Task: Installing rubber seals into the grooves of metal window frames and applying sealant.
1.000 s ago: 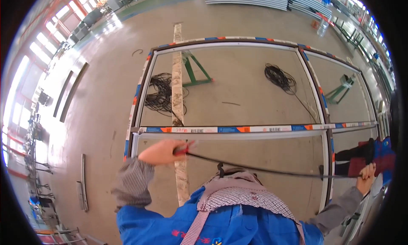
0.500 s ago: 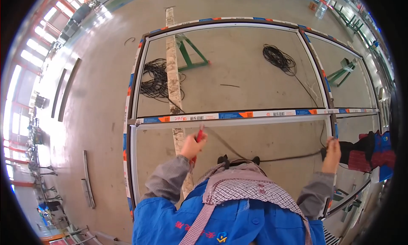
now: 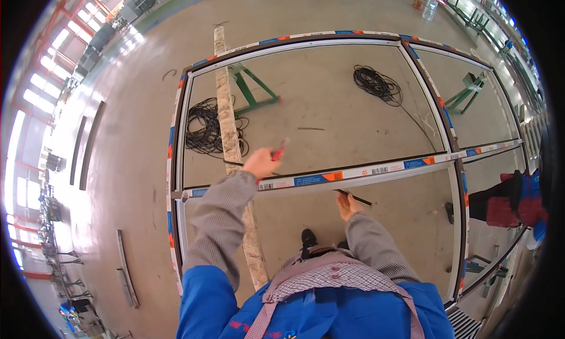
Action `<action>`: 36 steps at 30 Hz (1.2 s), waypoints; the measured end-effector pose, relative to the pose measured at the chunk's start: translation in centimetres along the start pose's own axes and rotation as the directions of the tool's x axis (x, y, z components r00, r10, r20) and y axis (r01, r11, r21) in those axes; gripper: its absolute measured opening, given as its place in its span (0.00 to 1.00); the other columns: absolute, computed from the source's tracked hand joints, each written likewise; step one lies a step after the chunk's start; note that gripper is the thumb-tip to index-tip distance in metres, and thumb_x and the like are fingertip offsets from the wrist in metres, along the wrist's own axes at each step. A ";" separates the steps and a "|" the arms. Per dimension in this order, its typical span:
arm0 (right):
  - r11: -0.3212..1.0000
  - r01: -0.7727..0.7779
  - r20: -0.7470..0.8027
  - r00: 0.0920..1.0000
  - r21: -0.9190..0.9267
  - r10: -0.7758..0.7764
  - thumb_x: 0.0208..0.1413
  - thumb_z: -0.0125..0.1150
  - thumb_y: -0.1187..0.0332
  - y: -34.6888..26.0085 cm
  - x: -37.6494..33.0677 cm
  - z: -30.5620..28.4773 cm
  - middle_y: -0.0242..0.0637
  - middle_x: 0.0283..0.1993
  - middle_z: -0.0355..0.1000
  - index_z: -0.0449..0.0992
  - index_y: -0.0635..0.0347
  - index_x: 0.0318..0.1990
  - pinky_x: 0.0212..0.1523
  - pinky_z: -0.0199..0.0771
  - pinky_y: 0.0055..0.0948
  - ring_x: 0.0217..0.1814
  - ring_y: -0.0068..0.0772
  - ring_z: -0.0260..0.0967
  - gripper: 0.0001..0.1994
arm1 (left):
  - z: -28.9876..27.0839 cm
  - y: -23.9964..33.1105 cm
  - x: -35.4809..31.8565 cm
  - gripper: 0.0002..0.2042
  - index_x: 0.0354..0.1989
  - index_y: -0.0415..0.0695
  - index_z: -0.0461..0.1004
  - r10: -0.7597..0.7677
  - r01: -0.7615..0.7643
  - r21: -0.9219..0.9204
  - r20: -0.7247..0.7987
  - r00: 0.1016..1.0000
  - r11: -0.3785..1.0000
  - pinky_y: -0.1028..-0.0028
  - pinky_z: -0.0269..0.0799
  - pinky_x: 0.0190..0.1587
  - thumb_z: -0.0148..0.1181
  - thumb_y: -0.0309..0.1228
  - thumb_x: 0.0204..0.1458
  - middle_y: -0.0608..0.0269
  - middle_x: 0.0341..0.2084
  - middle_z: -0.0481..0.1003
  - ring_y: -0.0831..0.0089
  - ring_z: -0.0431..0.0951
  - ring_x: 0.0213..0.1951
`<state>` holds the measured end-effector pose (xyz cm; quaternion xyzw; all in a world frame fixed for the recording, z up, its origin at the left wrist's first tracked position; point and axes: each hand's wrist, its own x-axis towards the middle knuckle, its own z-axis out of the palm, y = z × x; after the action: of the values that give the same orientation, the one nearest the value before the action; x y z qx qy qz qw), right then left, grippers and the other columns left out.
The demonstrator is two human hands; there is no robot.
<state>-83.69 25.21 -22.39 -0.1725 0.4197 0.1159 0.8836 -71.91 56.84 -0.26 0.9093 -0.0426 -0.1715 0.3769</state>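
My left hand [image 3: 262,163] is closed around a red-handled hand tool [image 3: 278,153], over the near edge of the large frame opening. The tool's tip is blurred, so its exact kind does not show. Lower and to the right, my right hand [image 3: 348,206] grips a thin black strip [image 3: 363,201], just on the near side of the crossbar. Across the view runs that crossbar [image 3: 353,173], covered with white, blue and orange film. It belongs to a large metal frame [image 3: 174,133] with several openings.
A stained pale beam [image 3: 225,104] passes beneath the frame on the left. Green trestles [image 3: 254,92] stand below. Coils of black cable [image 3: 203,127] and another coil [image 3: 376,85] lie on the floor. At the right is another person [image 3: 500,204]. Metal profiles [image 3: 88,142] lie at left.
My left hand has moved forward over the crossbar with the red-handled tool. My right hand has come inward from the frame's right upright. The long trailing strip now shows only as a short length.
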 end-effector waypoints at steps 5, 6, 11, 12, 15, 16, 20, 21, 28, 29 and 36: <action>0.997 -0.077 0.283 0.956 0.012 0.071 0.56 0.51 0.60 4.4 3.2 3.6 0.28 0.44 0.71 0.70 0.54 0.42 0.52 0.63 0.36 0.49 0.29 0.66 0.11 | 7.0 2.5 5.8 0.15 0.36 0.44 0.71 -0.125 0.124 0.022 0.296 0.947 0.992 0.68 0.69 0.24 0.55 0.34 0.37 0.54 0.18 0.73 0.67 0.74 0.18; 0.990 -0.140 0.324 0.936 -0.016 0.137 0.56 0.50 0.57 5.0 2.9 3.9 0.24 0.44 0.71 0.71 0.52 0.42 0.54 0.61 0.36 0.51 0.28 0.66 0.12 | 7.9 2.6 6.4 0.14 0.35 0.44 0.71 -0.152 0.131 0.086 0.322 0.935 0.988 0.68 0.69 0.25 0.56 0.34 0.37 0.55 0.18 0.73 0.67 0.75 0.19; 0.970 -0.237 0.529 0.831 0.055 0.173 0.55 0.49 0.59 5.3 3.5 3.0 0.27 0.43 0.73 0.70 0.50 0.44 0.52 0.63 0.38 0.49 0.28 0.67 0.12 | 11.3 3.2 9.3 0.13 0.34 0.43 0.73 -0.170 0.049 0.260 0.466 0.869 0.964 0.68 0.70 0.28 0.58 0.35 0.38 0.59 0.20 0.74 0.68 0.75 0.23; 0.966 -0.254 0.534 0.825 0.057 0.185 0.55 0.49 0.59 5.3 3.5 3.4 0.27 0.43 0.73 0.70 0.50 0.44 0.52 0.63 0.38 0.49 0.28 0.67 0.12 | 11.5 3.1 9.5 0.14 0.35 0.43 0.73 -0.209 0.047 0.316 0.501 0.840 0.947 0.70 0.69 0.26 0.59 0.36 0.40 0.61 0.19 0.74 0.71 0.73 0.20; 0.988 -0.152 0.416 0.899 0.007 0.136 0.55 0.49 0.60 4.5 2.6 4.7 0.27 0.44 0.72 0.70 0.50 0.45 0.51 0.64 0.39 0.48 0.28 0.68 0.12 | 11.9 2.6 10.1 0.14 0.34 0.44 0.73 -0.124 -0.072 0.370 0.479 0.869 0.926 0.66 0.70 0.30 0.60 0.37 0.40 0.57 0.23 0.75 0.64 0.75 0.25; 0.989 -0.145 0.440 0.890 0.024 0.120 0.55 0.48 0.60 4.3 2.2 5.4 0.28 0.44 0.73 0.70 0.50 0.45 0.50 0.65 0.40 0.48 0.29 0.68 0.12 | 12.0 2.6 10.2 0.14 0.34 0.44 0.73 -0.114 -0.088 0.376 0.484 0.868 0.922 0.66 0.70 0.30 0.60 0.37 0.40 0.57 0.23 0.75 0.64 0.75 0.25; 0.979 -0.173 0.424 0.899 0.105 0.113 0.55 0.47 0.58 5.5 0.6 6.9 0.28 0.45 0.72 0.70 0.51 0.45 0.49 0.66 0.45 0.47 0.30 0.68 0.13 | 12.8 0.0 9.8 0.14 0.36 0.46 0.74 -0.133 -0.142 0.552 0.427 0.894 0.822 0.61 0.70 0.38 0.58 0.36 0.39 0.49 0.32 0.75 0.58 0.75 0.37; 0.971 -0.187 0.545 0.835 0.147 0.078 0.56 0.46 0.58 4.8 2.3 4.5 0.30 0.45 0.72 0.70 0.51 0.45 0.48 0.67 0.46 0.46 0.31 0.69 0.14 | 14.0 0.8 10.7 0.15 0.37 0.46 0.75 -0.143 -0.151 0.544 0.461 0.876 0.825 0.61 0.70 0.38 0.59 0.37 0.39 0.49 0.32 0.75 0.57 0.75 0.37; 0.980 -0.192 0.284 0.938 -0.060 0.201 0.59 0.42 0.58 4.4 0.3 2.8 0.39 0.46 0.71 0.69 0.54 0.42 0.47 0.67 0.45 0.48 0.40 0.68 0.13 | 13.1 0.1 11.2 0.23 0.37 0.40 0.75 -0.151 -0.093 0.399 0.538 0.829 0.912 0.66 0.70 0.40 0.65 0.45 0.37 0.51 0.32 0.76 0.61 0.76 0.38; 0.961 -0.223 0.257 0.931 -0.161 0.259 0.59 0.41 0.58 4.1 -0.1 1.9 0.41 0.47 0.70 0.68 0.54 0.44 0.47 0.67 0.44 0.50 0.42 0.68 0.14 | 12.9 0.2 11.4 0.23 0.36 0.40 0.75 -0.202 -0.035 0.374 0.575 0.793 0.927 0.67 0.70 0.39 0.65 0.46 0.36 0.52 0.30 0.76 0.63 0.76 0.37; 0.850 -0.230 0.086 0.949 -0.473 0.305 0.61 0.39 0.60 0.9 -9.2 0.2 0.41 0.49 0.69 0.65 0.57 0.48 0.48 0.67 0.36 0.49 0.39 0.68 0.15 | 12.7 -2.2 13.2 0.15 0.30 0.42 0.75 -0.188 0.046 0.251 0.577 0.795 0.967 0.72 0.64 0.23 0.64 0.40 0.40 0.63 0.18 0.73 0.76 0.70 0.19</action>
<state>-89.58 25.56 -15.33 -0.3056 0.3291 0.3468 0.8234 -64.00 47.10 -13.84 0.8464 -0.1211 -0.4657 0.2283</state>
